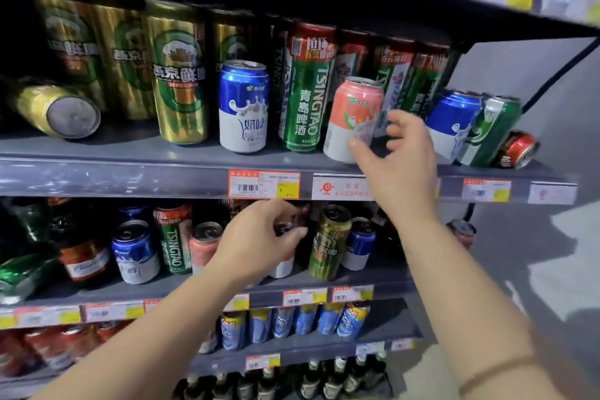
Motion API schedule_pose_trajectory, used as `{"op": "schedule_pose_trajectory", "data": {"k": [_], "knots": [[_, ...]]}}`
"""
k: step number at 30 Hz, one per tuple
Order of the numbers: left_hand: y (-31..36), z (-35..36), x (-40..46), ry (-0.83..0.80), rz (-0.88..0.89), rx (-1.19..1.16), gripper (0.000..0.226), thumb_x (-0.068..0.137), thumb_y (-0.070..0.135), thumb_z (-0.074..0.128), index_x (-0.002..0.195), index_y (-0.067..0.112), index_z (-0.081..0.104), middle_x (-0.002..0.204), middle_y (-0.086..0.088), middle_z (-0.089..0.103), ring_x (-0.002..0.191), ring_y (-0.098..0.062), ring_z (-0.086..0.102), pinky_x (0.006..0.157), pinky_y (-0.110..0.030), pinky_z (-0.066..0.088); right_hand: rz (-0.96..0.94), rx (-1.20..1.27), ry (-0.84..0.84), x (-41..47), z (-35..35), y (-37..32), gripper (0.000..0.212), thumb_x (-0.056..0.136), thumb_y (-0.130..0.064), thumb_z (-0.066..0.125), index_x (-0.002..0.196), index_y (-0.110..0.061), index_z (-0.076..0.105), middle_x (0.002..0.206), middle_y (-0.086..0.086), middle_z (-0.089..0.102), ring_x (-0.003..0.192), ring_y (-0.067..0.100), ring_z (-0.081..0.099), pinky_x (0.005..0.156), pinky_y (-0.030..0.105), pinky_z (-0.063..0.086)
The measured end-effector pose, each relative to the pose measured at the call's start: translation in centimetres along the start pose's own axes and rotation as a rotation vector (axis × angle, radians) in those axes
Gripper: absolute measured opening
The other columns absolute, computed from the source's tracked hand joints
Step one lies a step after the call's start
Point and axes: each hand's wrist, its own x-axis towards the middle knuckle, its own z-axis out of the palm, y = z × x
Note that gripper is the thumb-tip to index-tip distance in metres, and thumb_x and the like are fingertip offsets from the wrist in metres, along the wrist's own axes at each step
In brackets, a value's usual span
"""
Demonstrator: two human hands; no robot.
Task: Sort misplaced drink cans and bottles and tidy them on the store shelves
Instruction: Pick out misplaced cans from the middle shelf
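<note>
At upper shelf (130,172): right hand (399,166) open, reaching pink can (354,117).
Left hand (259,237) grips a lower can, mostly hidden; next, grasp and relocate pink.

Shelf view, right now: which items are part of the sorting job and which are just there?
In the job:
- pink can, at the right hand
- dark can, gripped by the left hand
- tipped gold can
- tipped red can

Just there:
- price tags
- bottom-shelf bottles
</note>
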Motion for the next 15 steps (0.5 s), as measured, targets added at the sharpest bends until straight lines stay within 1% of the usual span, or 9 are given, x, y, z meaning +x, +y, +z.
{"op": "schedule_pose_trajectory", "data": {"k": [1, 2, 3, 4, 6, 8, 10, 12, 15], "knots": [[0.5, -0.2, 0.0, -0.043, -0.004, -0.021, 0.038, 0.082, 0.044, 0.07, 0.114, 0.026, 0.065, 0.106, 0.013, 0.065, 0.099, -0.007, 0.059, 0.087, -0.027, 0.047, 0.058, -0.065, -0.082, 1.1, 0.2, 0.3, 0.073, 0.077, -0.045, 0.075, 0.138, -0.022, 0.042, 0.133, 0.001, 0.051, 0.117, 0.017, 0.051, 0.1, 0.036, 0.044], [0.9, -0.4, 0.0, -0.072, -0.009, -0.035, 0.039, 0.082, 0.044, 0.07, 0.116, 0.026, 0.064, 0.107, 0.015, 0.064, 0.1, -0.006, 0.059, 0.088, -0.025, 0.047, 0.11, -0.105, -0.161, 2.1, 0.5, 0.5, 0.083, 0.076, -0.049, 0.075, 0.143, -0.02, 0.036, 0.142, 0.002, 0.047, 0.126, 0.021, 0.047, 0.103, 0.037, 0.041], [1.0, -0.6, 0.0, -0.089, -0.017, -0.037, 0.04, 0.082, 0.044, 0.07, 0.118, 0.027, 0.063, 0.108, 0.016, 0.063, 0.1, -0.005, 0.06, 0.088, -0.025, 0.046, 0.136, -0.117, -0.221, 2.8, 0.8, 0.6, 0.083, 0.075, -0.052, 0.074, 0.141, -0.019, 0.038, 0.142, 0.003, 0.048, 0.127, 0.023, 0.048, 0.103, 0.038, 0.041], [1.0, -0.7, 0.1, -0.097, -0.028, -0.028, 0.042, 0.082, 0.045, 0.07, 0.119, 0.027, 0.062, 0.112, 0.015, 0.062, 0.101, -0.006, 0.06, 0.088, -0.025, 0.046, 0.138, -0.115, -0.254, 3.4, 1.2, 0.7, 0.075, 0.074, -0.054, 0.074, 0.133, -0.019, 0.044, 0.135, 0.002, 0.054, 0.121, 0.023, 0.053, 0.099, 0.04, 0.045], [-0.1, -0.6, 0.1, -0.119, -0.064, 0.015, 0.047, 0.081, 0.046, 0.07, 0.123, 0.026, 0.061, 0.122, 0.01, 0.061, 0.107, -0.011, 0.058, 0.088, -0.026, 0.044, 0.113, -0.095, -0.245, 3.5, 1.4, 0.8, 0.059, 0.071, -0.054, 0.076, 0.115, -0.022, 0.053, 0.118, -0.003, 0.062, 0.104, 0.019, 0.059, 0.088, 0.039, 0.051], [-1.7, -0.3, -0.1, -0.154, -0.12, 0.084, 0.052, 0.079, 0.047, 0.07, 0.124, 0.023, 0.06, 0.124, 0.003, 0.06, 0.108, -0.016, 0.058, 0.088, -0.028, 0.045, 0.08, -0.006, -0.193, 2.8, 0.8, 0.9, 0.058, 0.067, -0.049, 0.079, 0.114, -0.024, 0.055, 0.108, -0.01, 0.064, 0.096, 0.011, 0.06, 0.08, 0.027, 0.051], [-3.5, 0.3, -0.2, -0.166, -0.152, 0.171, 0.056, 0.077, 0.048, 0.071, 0.125, 0.021, 0.06, 0.121, -0.004, 0.061, 0.11, -0.022, 0.057, 0.091, -0.033, 0.047, 0.034, 0.107, -0.118, 1.5, -0.7, 0.4, 0.06, 0.065, -0.044, 0.08, 0.117, -0.027, 0.055, 0.1, -0.017, 0.062, 0.09, 0.003, 0.06, 0.074, 0.015, 0.045], [-5.2, 1.1, 0.0, -0.156, -0.147, 0.281, 0.06, 0.075, 0.051, 0.068, 0.128, 0.023, 0.059, 0.123, -0.007, 0.062, 0.114, -0.028, 0.056, 0.094, -0.037, 0.046, -0.017, 0.198, -0.083, -0.2, -2.1, -0.3, 0.058, 0.063, -0.044, 0.08, 0.115, -0.03, 0.056, 0.099, -0.021, 0.063, 0.09, -0.002, 0.062, 0.076, 0.014, 0.047], [-6.5, 2.3, 0.5, -0.19, -0.089, 0.464, 0.067, 0.071, 0.057, 0.062, 0.132, 0.03, 0.054, 0.129, -0.004, 0.06, 0.118, -0.031, 0.053, 0.097, -0.039, 0.042, -0.048, 0.275, -0.192, -3.7, -4.2, -0.5, 0.045, 0.062, -0.042, 0.08, 0.102, -0.031, 0.061, 0.089, -0.026, 0.069, 0.083, -0.006, 0.065, 0.071, 0.01, 0.049]]}}
